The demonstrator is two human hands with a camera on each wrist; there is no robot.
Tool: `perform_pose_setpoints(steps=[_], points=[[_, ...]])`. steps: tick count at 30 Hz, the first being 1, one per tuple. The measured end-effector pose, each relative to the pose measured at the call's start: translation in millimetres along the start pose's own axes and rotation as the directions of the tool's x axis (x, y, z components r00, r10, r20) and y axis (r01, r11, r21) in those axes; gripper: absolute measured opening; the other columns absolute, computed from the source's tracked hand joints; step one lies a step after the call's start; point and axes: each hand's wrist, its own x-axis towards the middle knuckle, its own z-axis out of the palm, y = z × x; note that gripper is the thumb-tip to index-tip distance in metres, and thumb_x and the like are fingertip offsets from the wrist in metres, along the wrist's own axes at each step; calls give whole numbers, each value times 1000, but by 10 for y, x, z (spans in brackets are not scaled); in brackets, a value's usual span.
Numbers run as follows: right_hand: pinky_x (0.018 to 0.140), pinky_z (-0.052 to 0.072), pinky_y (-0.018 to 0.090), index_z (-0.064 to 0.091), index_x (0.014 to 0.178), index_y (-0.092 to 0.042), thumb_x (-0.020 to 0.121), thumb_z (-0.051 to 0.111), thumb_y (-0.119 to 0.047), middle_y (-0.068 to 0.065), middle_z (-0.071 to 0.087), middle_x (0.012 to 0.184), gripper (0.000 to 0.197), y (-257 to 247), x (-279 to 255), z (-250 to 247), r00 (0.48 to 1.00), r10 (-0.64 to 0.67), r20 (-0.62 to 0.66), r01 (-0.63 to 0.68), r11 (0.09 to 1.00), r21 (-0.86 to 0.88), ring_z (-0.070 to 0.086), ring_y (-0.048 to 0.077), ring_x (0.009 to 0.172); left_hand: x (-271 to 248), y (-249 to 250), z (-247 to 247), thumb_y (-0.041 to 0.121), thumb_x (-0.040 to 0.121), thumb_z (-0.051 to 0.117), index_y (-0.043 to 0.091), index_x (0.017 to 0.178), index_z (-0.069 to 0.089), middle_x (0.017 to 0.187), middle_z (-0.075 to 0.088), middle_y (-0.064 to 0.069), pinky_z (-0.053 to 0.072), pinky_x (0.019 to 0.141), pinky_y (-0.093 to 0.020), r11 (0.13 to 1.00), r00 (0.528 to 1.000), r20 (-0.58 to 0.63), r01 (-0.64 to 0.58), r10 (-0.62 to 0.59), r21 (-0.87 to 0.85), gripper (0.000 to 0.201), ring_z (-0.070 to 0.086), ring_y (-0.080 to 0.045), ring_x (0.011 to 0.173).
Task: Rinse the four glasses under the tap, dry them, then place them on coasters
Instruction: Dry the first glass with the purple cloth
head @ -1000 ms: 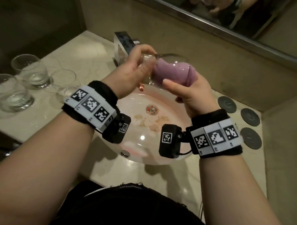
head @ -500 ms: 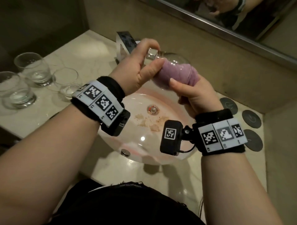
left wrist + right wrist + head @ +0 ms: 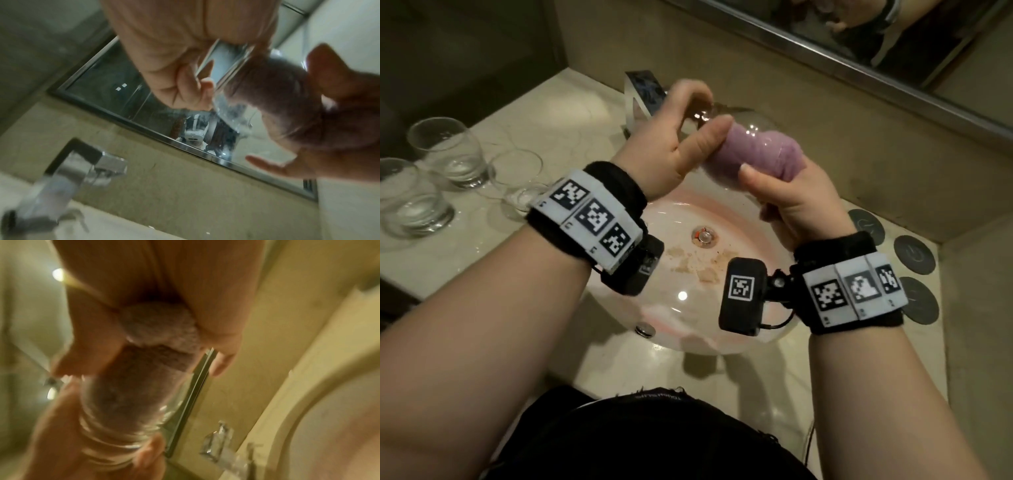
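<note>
Since a second ago both hands have risen slightly above the pink round basin (image 3: 750, 219). Left hand (image 3: 671, 144) curls fingers and thumb round the base of the clear stemless glass (image 3: 753, 123), held sideways. Right hand (image 3: 801, 202) grips the lilac fluffy cloth (image 3: 760, 154) stuffed inside it. No writing is legible. Three clear tumblers (image 3: 445, 150) stand on the marble counter (image 3: 571, 113), three dark round coasters (image 3: 914, 255) opposite.

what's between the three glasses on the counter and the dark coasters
The sink, with both hands above it: the left hand holds a glass, the right hand a purple cloth. Head view.
</note>
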Motion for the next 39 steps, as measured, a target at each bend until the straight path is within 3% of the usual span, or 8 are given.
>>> perform_pose_setpoints(steps=[4, 11, 19, 23, 26, 29, 35, 39], points=[[53, 40, 19, 59, 95, -22, 68, 71, -12, -8, 67, 76, 31, -39, 21, -23, 999, -38, -25, 37, 999, -17, 57, 12, 69, 11, -46, -15, 79, 68, 30, 31, 115, 30, 102, 41, 17, 46, 67, -17, 996, 995, 43, -91, 92, -21, 67, 52, -4, 88], [82, 53, 24, 59, 104, -12, 75, 71, 0, 7, 68, 103, 33, -6, 48, 9, 989, -146, 17, 147, 978, -145, 67, 13, 96, 126, -62, 6, 81, 77, 19, 20, 141, 34, 112, 51, -9, 40, 43, -20, 707, 873, 283, 487, -396, -513, 90, 50, -11, 58], [47, 31, 22, 60, 97, -17, 70, 66, -16, -5, 66, 78, 28, 51, 51, 51, 994, 15, -107, -3, 994, 111, 55, 9, 64, 39, 37, 37, 45, 93, 44, 21, 119, 32, 95, 42, 17, 45, 64, -11, 994, 993, -102, -72, 64, -80, 38, 51, 8, 81], [40, 27, 16, 60, 95, -17, 69, 73, -11, -7, 65, 70, 30, 4, 47, 65, 995, 14, -100, 2, 988, 156, 50, 0, 47, 23, -6, 62, 49, 90, 48, 30, 113, 36, 104, 50, 9, 51, 67, -19, 963, 991, -128, -6, -30, -268, 33, 59, -8, 96], [39, 28, 14, 60, 92, -20, 74, 65, -18, -11, 63, 58, 18, -37, 55, 102, 994, 26, -110, -15, 995, 101, 42, 0, 42, 6, -83, 175, 55, 87, 50, 25, 124, 48, 117, 60, -5, 53, 79, -30, 644, 923, 24, 286, -383, -709, 48, 59, -30, 107], [43, 30, 17, 60, 89, -19, 94, 51, -19, -13, 57, 48, 11, -56, 54, 151, 999, 27, -25, -28, 999, -29, 39, 2, 43, -8, -181, 190, 67, 72, 62, 16, 131, 52, 130, 56, -14, 48, 92, -37, 319, 857, 321, 460, -402, -828, 79, 55, -27, 117], [72, 56, 30, 63, 98, -8, 95, 46, -26, 8, 71, 89, 25, -245, 45, -2, 1000, -19, -19, 19, 1000, -21, 69, 22, 81, 4, -168, 127, 57, 87, 45, 5, 130, 50, 127, 57, -19, 47, 96, -47, -22, 876, 360, 373, -321, -928, 67, 60, -32, 110], [76, 58, 45, 51, 121, -7, 100, 38, -24, 17, 66, 110, 30, -507, -12, -218, 987, -53, -154, 91, 963, 252, 67, 32, 92, 0, -331, 26, 53, 82, 59, 12, 123, 56, 114, 57, -8, 48, 94, -44, 4, 827, 248, 290, -504, -957, 58, 60, -23, 97]])
